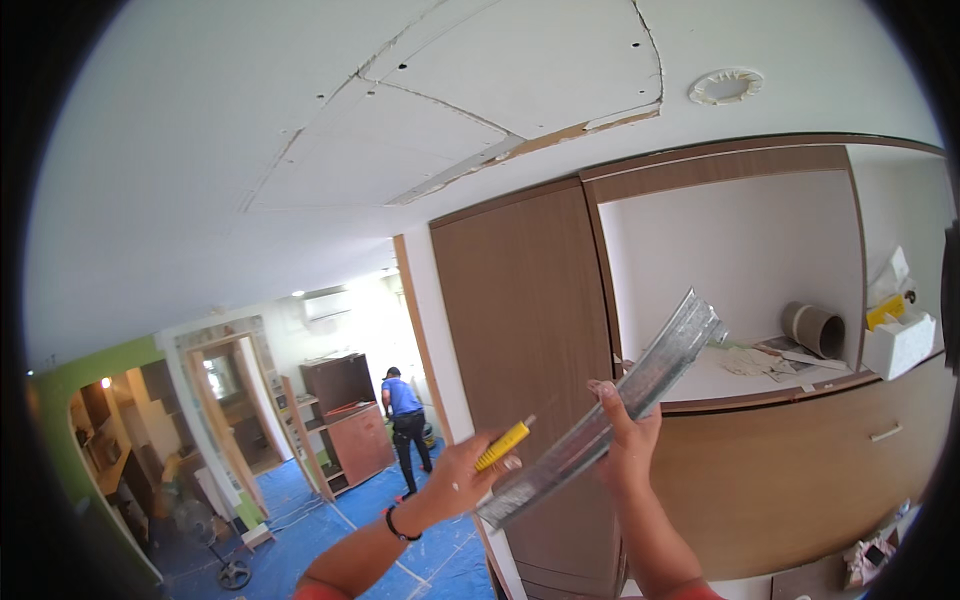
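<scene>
Galvanised metal channel [620, 400] in both hands, long axis rising up-right

Metal channel [610, 410] and yellow knife [503, 444] overhead.

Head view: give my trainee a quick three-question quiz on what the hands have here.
1. True or false: the left hand holds a yellow marker.
2. The right hand grips which? A. metal channel B. grey roll C. white box
3. Fill in: the grey roll lies in the open cabinet ____.

Key: 1 true; 2 A; 3 shelf.
</scene>
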Available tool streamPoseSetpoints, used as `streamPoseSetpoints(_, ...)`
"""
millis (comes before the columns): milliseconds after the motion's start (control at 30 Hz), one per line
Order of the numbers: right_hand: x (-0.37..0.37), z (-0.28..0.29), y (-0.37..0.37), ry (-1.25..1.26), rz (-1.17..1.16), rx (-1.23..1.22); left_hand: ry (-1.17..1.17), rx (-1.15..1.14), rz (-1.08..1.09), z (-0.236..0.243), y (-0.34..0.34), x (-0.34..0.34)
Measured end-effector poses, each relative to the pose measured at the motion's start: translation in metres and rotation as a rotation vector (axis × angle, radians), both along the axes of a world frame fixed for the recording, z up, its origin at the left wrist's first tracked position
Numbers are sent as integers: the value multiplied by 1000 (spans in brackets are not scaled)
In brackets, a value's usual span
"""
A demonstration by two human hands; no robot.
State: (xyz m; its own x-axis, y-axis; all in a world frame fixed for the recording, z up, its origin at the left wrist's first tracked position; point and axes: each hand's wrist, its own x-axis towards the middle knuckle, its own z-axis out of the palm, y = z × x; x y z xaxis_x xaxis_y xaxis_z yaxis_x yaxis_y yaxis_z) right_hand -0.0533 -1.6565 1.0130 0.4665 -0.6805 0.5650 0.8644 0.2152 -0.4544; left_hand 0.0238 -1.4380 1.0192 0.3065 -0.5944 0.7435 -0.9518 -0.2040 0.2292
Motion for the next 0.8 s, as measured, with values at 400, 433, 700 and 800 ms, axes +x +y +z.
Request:
streamPoseSetpoints(400,12,-85,-45,199,158,-320,-1140,-300,546,275,14,-197)
streamPoseSetpoints(433,12,-89,-44,197,167,-316,-1211,-269,590,283,14,-205)
streamPoseSetpoints(700,21,-103,-38,182,334,-304,-1430,-234,525,302,9,-233)
streamPoseSetpoints(800,22,-100,-37,172,360,-310,-1259,-180,513,303,1,-247)
